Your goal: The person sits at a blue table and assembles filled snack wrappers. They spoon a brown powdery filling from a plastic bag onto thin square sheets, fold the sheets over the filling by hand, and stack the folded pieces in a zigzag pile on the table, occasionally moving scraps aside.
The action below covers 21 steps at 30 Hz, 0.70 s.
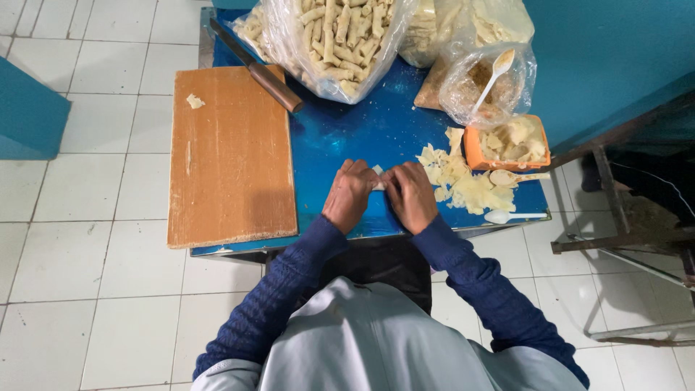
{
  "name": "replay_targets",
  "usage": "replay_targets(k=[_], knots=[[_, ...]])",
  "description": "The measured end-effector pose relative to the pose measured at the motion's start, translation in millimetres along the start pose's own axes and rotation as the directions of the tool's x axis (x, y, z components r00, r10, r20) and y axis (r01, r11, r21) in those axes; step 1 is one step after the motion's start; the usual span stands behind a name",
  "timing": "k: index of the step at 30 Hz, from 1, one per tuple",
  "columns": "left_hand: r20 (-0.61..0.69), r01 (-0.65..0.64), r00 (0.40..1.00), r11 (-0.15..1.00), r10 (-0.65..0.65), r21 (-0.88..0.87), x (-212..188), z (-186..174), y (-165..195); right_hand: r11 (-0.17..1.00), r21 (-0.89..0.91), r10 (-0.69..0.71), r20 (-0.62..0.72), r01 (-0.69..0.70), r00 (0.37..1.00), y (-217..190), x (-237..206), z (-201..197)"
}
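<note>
Person: the wearer is leaning over a low blue table (340, 134), dark blue sleeves reaching forward, so the work is sitting right under the head camera.

Left hand (349, 194): it is lying palm down on the table, fingers curled over one end of a small pale roll (378, 185) and pressing it against the surface.

Right hand (410, 195): it is mirroring the left, close alongside with the fingertips almost meeting, covering the other end of the roll; the two hands together are pinning it flat, which suits rolling it tight.

Roll: only a sliver is showing between the hands, so it is probably a thin wrapper with filling inside, though the view is too covered to be sure.

Wrappers (463, 185): a loose pile of pale sheets is lying just right of the right hand, within easy reach.

Spoons: a white spoon (507, 216) is resting near the table's front edge and a second spoon (510, 177) is lying beside an orange tub (472, 152) holding more pale pieces.

Cutting board (230, 156): the wooden board is sitting to the left, bare but for a scrap, with a wooden-handled knife (257, 69) lying across its far corner.

Bags: at the far edge a clear bag of finished rolls (340, 36) is standing open, and a smaller bag (485, 83) with a spoon in it is sitting behind the tub.
</note>
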State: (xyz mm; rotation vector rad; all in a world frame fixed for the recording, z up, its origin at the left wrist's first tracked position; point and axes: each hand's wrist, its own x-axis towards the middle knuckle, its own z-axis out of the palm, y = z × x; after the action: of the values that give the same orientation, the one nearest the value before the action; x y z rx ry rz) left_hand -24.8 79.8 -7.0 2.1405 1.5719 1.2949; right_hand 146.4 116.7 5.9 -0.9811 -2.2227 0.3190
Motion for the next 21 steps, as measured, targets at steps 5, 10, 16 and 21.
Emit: replay_targets(k=[5,10,16,21], knots=[[0.016,0.038,0.999,0.999,-0.037,-0.038,4.3,-1.9,2.9,0.994,-0.060,-0.092,-0.031,0.090,0.995,-10.2,-4.5,-4.4],[0.075,0.023,0.997,0.998,-0.018,-0.066,2.6,-15.6,11.1,0.965,-0.158,-0.215,-0.012,0.211,0.977,-16.4,-10.3,-11.7],[0.084,0.009,0.996,0.995,-0.001,-0.095,0.3,-19.1,11.9,0.977,-0.056,-0.206,-0.024,0.204,0.978,-12.4,-4.0,-15.2],[0.092,0.017,0.996,0.988,-0.003,-0.151,3.8,-14.6,4.5,0.976,-0.032,-0.218,0.003,0.218,0.976,-6.9,-2.2,-14.7]])
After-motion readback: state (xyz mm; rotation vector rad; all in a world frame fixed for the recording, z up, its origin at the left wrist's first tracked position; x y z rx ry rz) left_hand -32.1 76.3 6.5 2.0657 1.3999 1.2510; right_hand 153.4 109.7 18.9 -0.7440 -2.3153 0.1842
